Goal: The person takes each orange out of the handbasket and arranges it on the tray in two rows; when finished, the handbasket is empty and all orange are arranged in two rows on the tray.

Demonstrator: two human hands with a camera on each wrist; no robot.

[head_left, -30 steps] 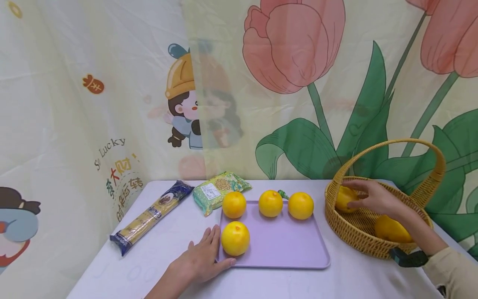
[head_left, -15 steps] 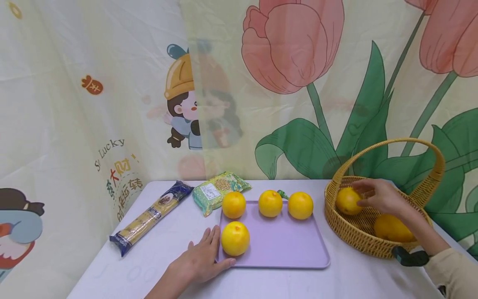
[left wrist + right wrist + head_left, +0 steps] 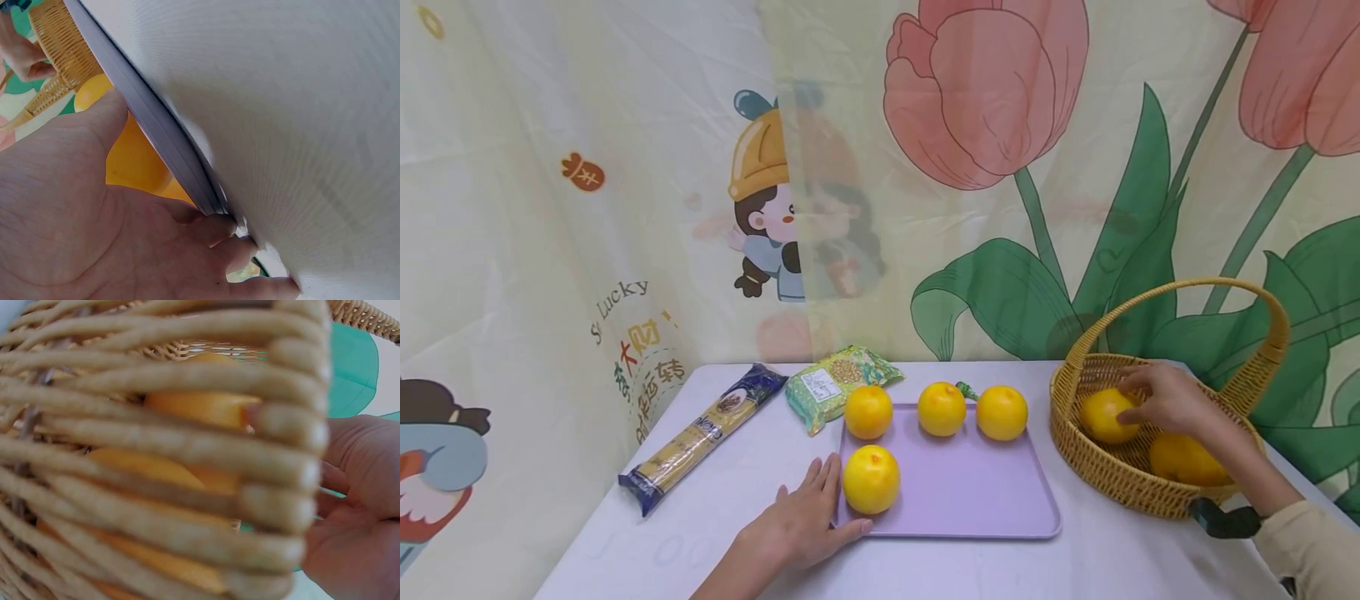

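Observation:
My left hand [image 3: 797,521] rests at the near left corner of a lilac tray [image 3: 970,492], straight fingers along its left side and thumb against the front rim. Beside that thumb sits an orange [image 3: 871,479]; further oranges stand along the tray's back, at the left [image 3: 868,412], the middle [image 3: 942,409] and the right. Inside a wicker basket [image 3: 1112,479] at the right, my right hand [image 3: 1172,404] holds an orange [image 3: 1105,415] between thumb and fingers. Another yellow-orange fruit [image 3: 1183,458] lies under the right forearm, partly hidden. Basket weave covers most of the fingertips in the right wrist view.
A long pack of dry noodles [image 3: 703,437] lies slantwise on the left of the white-covered table [image 3: 685,542]. Behind the tray's left corner lies a green and yellow bag [image 3: 838,387]. The basket's tall handle [image 3: 1180,287] arches above the right hand. A printed curtain hangs behind.
The right hand and the orange at its fingers have shifted a little to the right and nearer within the basket. The left hand, tray and the oranges on it stay put.

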